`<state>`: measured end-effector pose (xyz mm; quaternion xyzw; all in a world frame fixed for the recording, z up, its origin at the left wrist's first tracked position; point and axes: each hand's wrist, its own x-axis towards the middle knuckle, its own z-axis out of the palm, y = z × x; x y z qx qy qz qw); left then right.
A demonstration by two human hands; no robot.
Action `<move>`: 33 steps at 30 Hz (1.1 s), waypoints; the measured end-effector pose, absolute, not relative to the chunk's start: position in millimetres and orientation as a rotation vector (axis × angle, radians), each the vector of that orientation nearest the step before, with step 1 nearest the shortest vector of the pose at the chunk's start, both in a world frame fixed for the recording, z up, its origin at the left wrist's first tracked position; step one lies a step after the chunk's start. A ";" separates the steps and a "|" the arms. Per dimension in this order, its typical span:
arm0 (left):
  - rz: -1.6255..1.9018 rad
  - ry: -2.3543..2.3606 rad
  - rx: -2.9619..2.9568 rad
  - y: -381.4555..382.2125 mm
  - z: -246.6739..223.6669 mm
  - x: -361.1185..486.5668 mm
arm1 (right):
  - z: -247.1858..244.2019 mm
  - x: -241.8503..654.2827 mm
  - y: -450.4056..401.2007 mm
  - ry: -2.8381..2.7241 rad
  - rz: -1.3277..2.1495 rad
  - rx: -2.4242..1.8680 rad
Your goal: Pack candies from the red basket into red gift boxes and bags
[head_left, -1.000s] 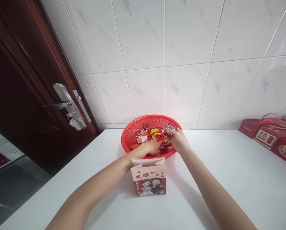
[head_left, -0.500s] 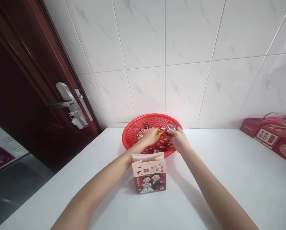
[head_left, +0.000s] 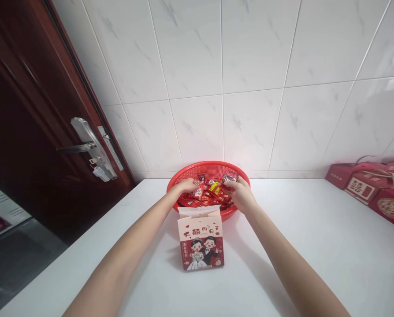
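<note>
A red plastic basket stands against the wall, filled with small wrapped candies, mostly red. Inside its left side, my left hand is closed with its fingertips on a red-and-white wrapped candy. At the right rim, my right hand pinches a silver-and-red wrapped candy, its other fingers curled over the pile. Between my forearms stands an upright pink-and-red paper gift box with a cartoon couple on its front. The box's top flaps are raised, and it hides part of the basket's near rim.
Several red gift boxes with rope handles sit at the right end of the white table. A tiled wall rises behind. On the left is a dark red door with a metal handle and keys.
My left hand has moved left within the basket, from the middle of the pile to a candy at its left side. My right hand stays at the right rim with the silver-and-red candy.
</note>
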<state>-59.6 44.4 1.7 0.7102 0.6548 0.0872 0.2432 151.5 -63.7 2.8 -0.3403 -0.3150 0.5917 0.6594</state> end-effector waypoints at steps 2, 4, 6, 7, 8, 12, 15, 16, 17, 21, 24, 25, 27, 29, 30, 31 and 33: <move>0.249 1.763 1.935 50.6 0.8 -58.4 | 2.8 151.0 -63.5 -0.718 1.336 -0.771; 0.289 1.728 1.937 55.1 0.0 -56.5 | 3.3 150.5 -63.8 -0.723 1.333 -0.772; 0.358 1.684 1.942 57.0 -1.0 -55.1 | 4.0 150.1 -64.5 -0.728 1.331 -0.773; 0.400 1.657 1.945 57.0 -1.6 -54.7 | 4.4 149.9 -64.9 -0.731 1.331 -0.773; 0.443 1.628 1.948 56.6 -2.3 -54.4 | 4.8 149.7 -65.3 -0.735 1.331 -0.774; 0.611 1.510 1.962 52.5 -3.4 -53.6 | 5.7 149.0 -66.5 -0.754 1.329 -0.765; 0.734 1.431 1.981 49.1 -0.5 -51.6 | 6.2 148.7 -67.3 -0.763 1.326 -0.759; 0.776 1.408 1.987 48.0 1.0 -50.6 | 6.4 148.7 -67.6 -0.765 1.324 -0.759; 0.819 1.391 1.991 46.9 2.5 -49.5 | 6.6 148.7 -67.9 -0.766 1.323 -0.758; 0.971 1.366 1.979 43.6 5.4 -46.6 | 7.2 148.8 -68.7 -0.772 1.320 -0.760; 1.026 1.398 1.952 43.0 3.5 -47.4 | 6.7 148.7 -68.5 -0.772 1.318 -0.766; 1.039 1.414 1.942 43.1 2.7 -48.1 | 6.4 148.6 -68.3 -0.773 1.318 -0.767; 1.064 1.447 1.926 43.6 1.5 -49.4 | 5.7 148.1 -67.6 -0.772 1.319 -0.769; 1.093 1.469 1.913 43.6 1.4 -49.8 | 4.9 147.3 -67.0 -0.773 1.318 -0.767; 1.107 1.471 1.910 43.2 1.8 -49.5 | 4.6 146.9 -67.0 -0.776 1.317 -0.762; 1.120 1.464 1.909 42.5 2.6 -48.8 | 4.3 146.6 -67.0 -0.780 1.314 -0.756; 1.143 1.429 1.913 40.3 5.2 -46.6 | 3.7 146.0 -67.6 -0.793 1.312 -0.742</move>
